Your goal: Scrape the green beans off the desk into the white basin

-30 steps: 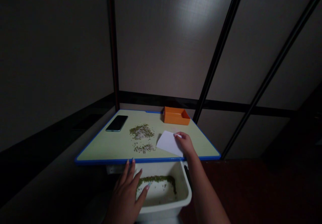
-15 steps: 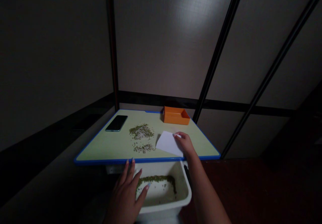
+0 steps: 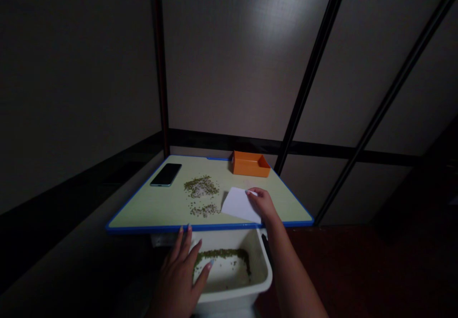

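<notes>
A white piece of paper or card (image 3: 236,203) is pinched in my right hand (image 3: 262,202), low over the pale green tabletop (image 3: 150,208). To its left lies a heap of small green and whitish grains (image 3: 201,187), with a smaller scatter of grains (image 3: 205,210) nearer me. My left hand (image 3: 182,270) has its fingers spread, with fingertips at the table's blue front edge. It partly covers the left side of a white bin (image 3: 265,270) below the table. Green grains (image 3: 223,253) line the far side of the bin's floor.
A black-screened phone (image 3: 166,174) lies at the table's left. At the back right stands an open orange box (image 3: 251,164). Panelled walls (image 3: 229,70) with dark strips rise behind and to the left of the table. Dark reddish floor (image 3: 343,261) shows at right.
Almost nothing differs. The paper in my right hand has tilted or shifted very slightly; my left hand keeps its place.
</notes>
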A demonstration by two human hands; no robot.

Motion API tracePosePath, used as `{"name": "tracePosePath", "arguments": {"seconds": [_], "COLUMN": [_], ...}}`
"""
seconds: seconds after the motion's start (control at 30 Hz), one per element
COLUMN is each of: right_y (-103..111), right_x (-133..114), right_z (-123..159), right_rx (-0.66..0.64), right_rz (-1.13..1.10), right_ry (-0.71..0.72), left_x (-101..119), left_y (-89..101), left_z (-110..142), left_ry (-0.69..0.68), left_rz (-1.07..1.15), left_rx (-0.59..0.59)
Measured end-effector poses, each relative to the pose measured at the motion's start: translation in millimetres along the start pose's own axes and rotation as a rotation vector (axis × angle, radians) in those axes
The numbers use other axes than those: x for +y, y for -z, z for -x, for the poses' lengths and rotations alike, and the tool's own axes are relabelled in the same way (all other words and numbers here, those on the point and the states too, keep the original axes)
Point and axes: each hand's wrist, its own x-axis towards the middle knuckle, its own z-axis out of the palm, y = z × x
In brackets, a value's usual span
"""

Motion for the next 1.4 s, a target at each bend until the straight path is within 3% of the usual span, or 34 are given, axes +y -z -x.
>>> {"name": "tracePosePath", "arguments": {"seconds": [0.33, 1.4], "right_y": [0.4, -2.4], "right_x": [0.0, 5.3], "right_z": [-3.4, -4.9], "right_rx": [0.068, -0.074], "right_rz": [0.048, -0.014], "right_ry": [0.026, 0.013], "left_x": [-0.7, -1.3], "left_y": [-1.4, -2.4], "left_z": [1.4, 0.6], "left_ry": [0.007, -0.022], "left_rz": [0.002, -0.006], "left_rx": [0.010, 0.031]}}
